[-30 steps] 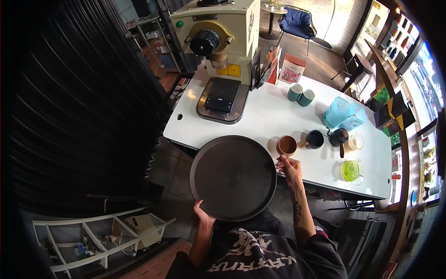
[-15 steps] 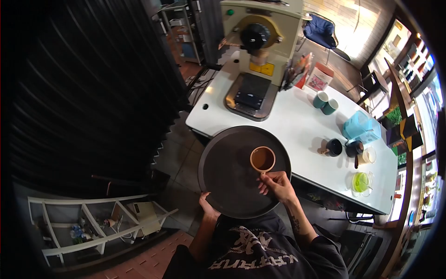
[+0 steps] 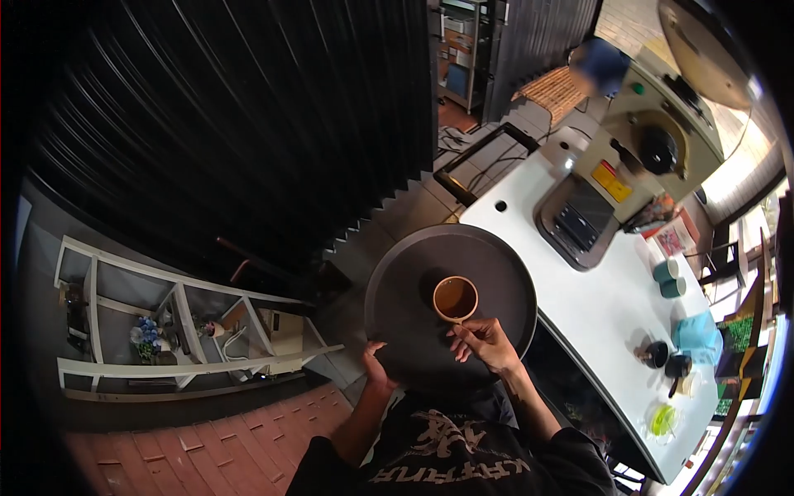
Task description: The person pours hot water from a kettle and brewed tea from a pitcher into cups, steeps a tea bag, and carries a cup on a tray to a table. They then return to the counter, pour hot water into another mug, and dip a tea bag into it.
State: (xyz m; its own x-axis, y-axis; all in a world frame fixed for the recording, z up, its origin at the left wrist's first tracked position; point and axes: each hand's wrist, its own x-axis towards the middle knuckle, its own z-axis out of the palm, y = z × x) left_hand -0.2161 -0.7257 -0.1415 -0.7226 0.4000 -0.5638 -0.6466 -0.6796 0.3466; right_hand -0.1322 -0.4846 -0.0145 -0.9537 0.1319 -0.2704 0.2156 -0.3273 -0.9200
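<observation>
A round dark tray [image 3: 405, 285] is held level in front of my body. My left hand [image 3: 377, 366] grips its lower-left rim, with the thumb on the edge and the other fingers mostly hidden below. Over the middle of the tray is a brown cup [image 3: 455, 299] with a pale rim, upright, with brown liquid or a brown interior. My right hand [image 3: 486, 343] pinches the cup's handle on the near side. Whether the cup's base touches the tray cannot be made out.
To the right stands a white table [image 3: 571, 331] bearing a press-like machine [image 3: 653, 149], teal cups [image 3: 668, 277], dark cups [image 3: 655, 354], a light-blue container [image 3: 699, 337] and a green-filled glass [image 3: 663, 419]. A black corrugated wall [image 3: 248, 140] and white shelf frame [image 3: 186, 314] are leftward.
My view has turned left, so table and machine sit farther right. The tray has come along in my left hand. The cup, still in my right hand, sits slightly closer to the tray's middle.
</observation>
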